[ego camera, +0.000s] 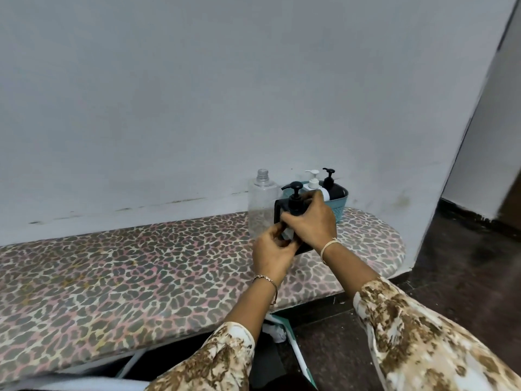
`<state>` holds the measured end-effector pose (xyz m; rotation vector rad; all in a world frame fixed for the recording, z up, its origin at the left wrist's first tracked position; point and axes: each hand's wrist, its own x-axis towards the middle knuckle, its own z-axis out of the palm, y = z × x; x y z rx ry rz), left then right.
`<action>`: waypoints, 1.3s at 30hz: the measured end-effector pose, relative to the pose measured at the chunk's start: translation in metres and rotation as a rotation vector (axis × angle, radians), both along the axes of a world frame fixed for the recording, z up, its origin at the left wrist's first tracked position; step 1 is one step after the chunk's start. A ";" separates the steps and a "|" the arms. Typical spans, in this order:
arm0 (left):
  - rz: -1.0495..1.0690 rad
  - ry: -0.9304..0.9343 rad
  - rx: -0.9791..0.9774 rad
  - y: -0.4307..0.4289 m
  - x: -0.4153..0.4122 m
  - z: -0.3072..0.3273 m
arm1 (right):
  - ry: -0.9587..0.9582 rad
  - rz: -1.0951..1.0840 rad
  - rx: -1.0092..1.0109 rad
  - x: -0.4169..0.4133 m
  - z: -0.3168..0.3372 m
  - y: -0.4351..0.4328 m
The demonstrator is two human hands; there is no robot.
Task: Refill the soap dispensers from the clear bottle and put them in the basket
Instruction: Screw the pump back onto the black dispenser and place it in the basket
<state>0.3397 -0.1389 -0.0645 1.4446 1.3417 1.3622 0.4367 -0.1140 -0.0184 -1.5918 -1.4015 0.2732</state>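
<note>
A black soap dispenser (pixel 282 213) with a black pump top stands on the leopard-print ironing board (pixel 141 272). My right hand (pixel 313 221) wraps around its pump collar from the right. My left hand (pixel 272 251) grips its lower body from the front. Just behind it on the left stands the clear bottle (pixel 260 204), uncapped and almost empty. A teal basket (pixel 341 207) sits behind on the right, against the wall. It holds a white dispenser (pixel 314 182) and another black dispenser (pixel 332 187), both upright.
The board runs along a pale wall and ends in a rounded tip at the right. A dark floor (pixel 465 277) lies beyond that tip. White and green frame parts (pixel 284 331) show under the board's near edge.
</note>
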 end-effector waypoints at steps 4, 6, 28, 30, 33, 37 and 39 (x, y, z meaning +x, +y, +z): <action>-0.084 0.059 0.013 0.020 0.020 0.013 | 0.069 -0.045 0.023 0.025 0.008 0.023; -0.112 0.080 0.029 0.034 0.028 0.023 | 0.107 -0.067 0.048 0.036 0.014 0.039; -0.091 0.203 0.082 0.173 0.071 0.042 | 0.069 -0.022 0.144 0.065 0.028 0.191; -0.069 0.197 0.088 0.176 0.073 0.035 | 0.052 -0.018 0.143 0.063 0.027 0.196; -0.026 0.212 0.098 0.177 0.072 0.029 | 0.037 -0.023 0.135 0.059 0.029 0.199; 0.009 0.210 0.114 0.178 0.070 0.024 | 0.077 -0.048 0.104 0.057 0.024 0.202; -0.001 0.211 0.097 0.177 0.070 0.020 | 0.063 -0.057 0.083 0.058 0.017 0.200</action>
